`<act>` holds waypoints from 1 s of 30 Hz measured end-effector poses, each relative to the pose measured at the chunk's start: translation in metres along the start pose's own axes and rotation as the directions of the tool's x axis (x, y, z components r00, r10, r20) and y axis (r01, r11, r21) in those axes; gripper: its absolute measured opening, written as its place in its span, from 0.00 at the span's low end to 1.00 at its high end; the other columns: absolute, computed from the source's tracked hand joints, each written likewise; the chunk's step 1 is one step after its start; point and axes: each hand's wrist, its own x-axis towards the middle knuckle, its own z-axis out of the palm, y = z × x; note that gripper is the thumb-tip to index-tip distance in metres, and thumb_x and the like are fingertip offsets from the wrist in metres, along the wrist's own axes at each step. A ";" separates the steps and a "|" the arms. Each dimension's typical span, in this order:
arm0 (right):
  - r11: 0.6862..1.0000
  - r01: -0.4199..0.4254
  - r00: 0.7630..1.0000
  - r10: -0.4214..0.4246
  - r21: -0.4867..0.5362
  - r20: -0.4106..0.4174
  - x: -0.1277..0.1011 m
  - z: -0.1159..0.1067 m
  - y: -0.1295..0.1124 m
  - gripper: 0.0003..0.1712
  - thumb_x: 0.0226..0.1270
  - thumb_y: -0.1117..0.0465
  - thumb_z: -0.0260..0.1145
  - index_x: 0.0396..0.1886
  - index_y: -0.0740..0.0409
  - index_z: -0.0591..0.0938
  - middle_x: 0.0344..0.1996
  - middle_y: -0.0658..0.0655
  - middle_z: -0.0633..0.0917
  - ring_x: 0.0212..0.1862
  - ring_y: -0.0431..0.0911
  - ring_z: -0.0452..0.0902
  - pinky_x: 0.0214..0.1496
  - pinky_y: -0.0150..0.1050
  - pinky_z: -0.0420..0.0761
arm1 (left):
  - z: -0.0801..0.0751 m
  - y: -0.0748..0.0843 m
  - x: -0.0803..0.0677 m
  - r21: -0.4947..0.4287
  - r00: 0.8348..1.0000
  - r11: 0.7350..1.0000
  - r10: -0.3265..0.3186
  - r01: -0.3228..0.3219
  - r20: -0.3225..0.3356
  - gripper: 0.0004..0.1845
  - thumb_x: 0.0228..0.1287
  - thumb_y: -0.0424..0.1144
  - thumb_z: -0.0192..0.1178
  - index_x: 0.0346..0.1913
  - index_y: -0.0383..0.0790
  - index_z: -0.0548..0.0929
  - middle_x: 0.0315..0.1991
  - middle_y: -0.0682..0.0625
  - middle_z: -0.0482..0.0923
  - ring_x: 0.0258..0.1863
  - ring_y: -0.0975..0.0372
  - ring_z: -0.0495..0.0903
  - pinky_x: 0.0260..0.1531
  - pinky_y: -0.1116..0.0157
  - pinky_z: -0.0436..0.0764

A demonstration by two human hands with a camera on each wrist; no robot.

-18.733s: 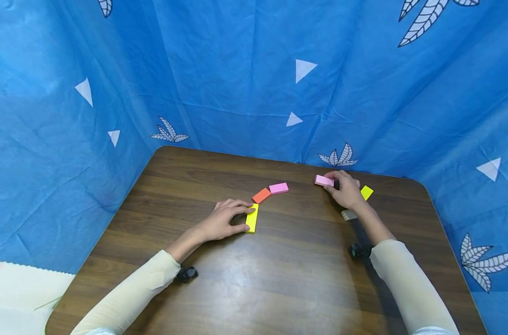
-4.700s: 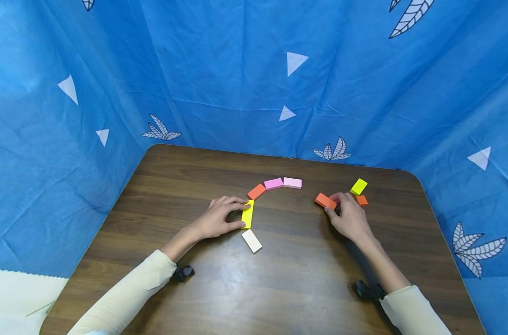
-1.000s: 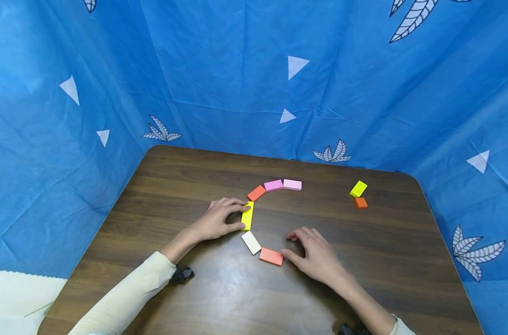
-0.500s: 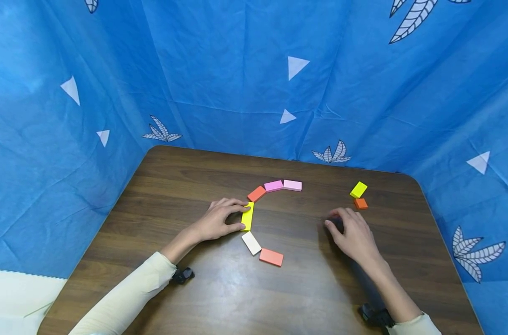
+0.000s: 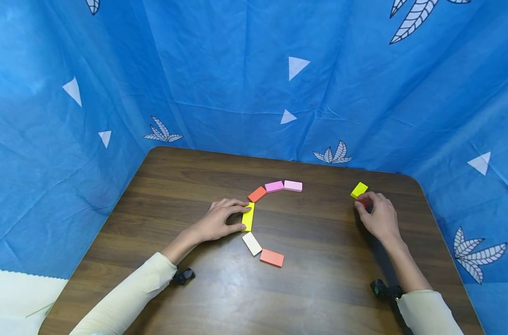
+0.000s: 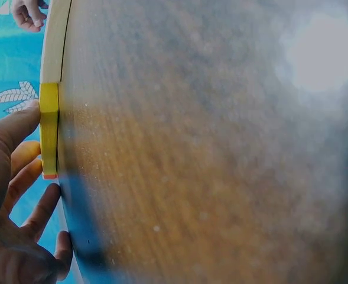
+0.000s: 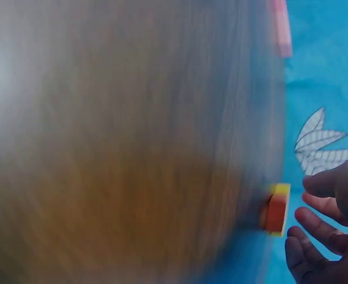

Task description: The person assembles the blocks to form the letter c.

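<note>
Table [image 5: 195, 186] bears perhaps 8 blocks [image 5: 272, 257].

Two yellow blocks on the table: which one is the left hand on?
The long yellow block in the curved row, between the orange and white pieces. The left hand holds its edge. The other, smaller yellow block lies loose far right, beside the right hand.

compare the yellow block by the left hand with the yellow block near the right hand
The yellow block by the left hand looks longer and is one link in the curved chain; the left hand pinches it. The yellow block near the right hand looks shorter, lies apart from the chain, angled, beside the right hand. Both are yellow and lie flat.
</note>
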 end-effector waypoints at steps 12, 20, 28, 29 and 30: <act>0.995 0.098 0.988 -0.098 0.004 0.118 0.041 -0.009 0.027 0.24 0.74 0.76 0.58 0.67 0.70 0.79 0.69 0.80 0.74 0.68 0.75 0.68 0.68 0.69 0.60 | 0.001 -0.001 0.000 -0.007 1.000 1.000 0.004 -0.004 -0.006 0.29 0.70 0.52 0.74 0.72 0.52 0.83 0.75 0.55 0.77 0.73 0.54 0.74 0.69 0.39 0.66; 1.000 0.019 0.963 -0.024 0.022 0.268 0.055 -0.012 0.027 0.28 0.71 0.76 0.59 0.70 0.67 0.79 0.74 0.80 0.69 0.72 0.80 0.61 0.72 0.78 0.58 | -0.001 0.000 0.001 -0.009 1.000 1.000 0.015 -0.015 -0.003 0.30 0.69 0.53 0.74 0.72 0.52 0.83 0.75 0.56 0.77 0.74 0.54 0.74 0.70 0.40 0.66; 1.000 -0.016 0.961 0.022 -0.025 0.275 0.060 -0.010 0.024 0.25 0.75 0.67 0.67 0.69 0.66 0.80 0.67 0.80 0.71 0.62 0.74 0.67 0.62 0.73 0.68 | -0.002 0.001 0.000 -0.007 1.000 1.000 0.015 -0.015 -0.006 0.30 0.69 0.52 0.75 0.71 0.51 0.84 0.75 0.55 0.78 0.73 0.55 0.75 0.70 0.40 0.66; 0.999 -0.019 0.961 0.027 -0.030 0.274 0.060 -0.010 0.023 0.25 0.76 0.66 0.67 0.69 0.66 0.80 0.66 0.79 0.71 0.61 0.73 0.69 0.62 0.73 0.69 | -0.002 0.001 -0.001 -0.008 1.000 1.000 0.011 -0.011 -0.005 0.30 0.69 0.52 0.74 0.71 0.51 0.84 0.75 0.55 0.78 0.73 0.55 0.75 0.70 0.40 0.66; 0.999 -0.023 0.962 0.031 -0.034 0.273 0.060 -0.009 0.023 0.25 0.76 0.66 0.68 0.69 0.66 0.80 0.66 0.79 0.71 0.61 0.73 0.69 0.62 0.73 0.70 | -0.002 0.001 -0.001 -0.011 1.000 1.000 0.008 -0.009 -0.004 0.30 0.69 0.52 0.74 0.71 0.51 0.84 0.75 0.55 0.77 0.73 0.55 0.74 0.70 0.40 0.66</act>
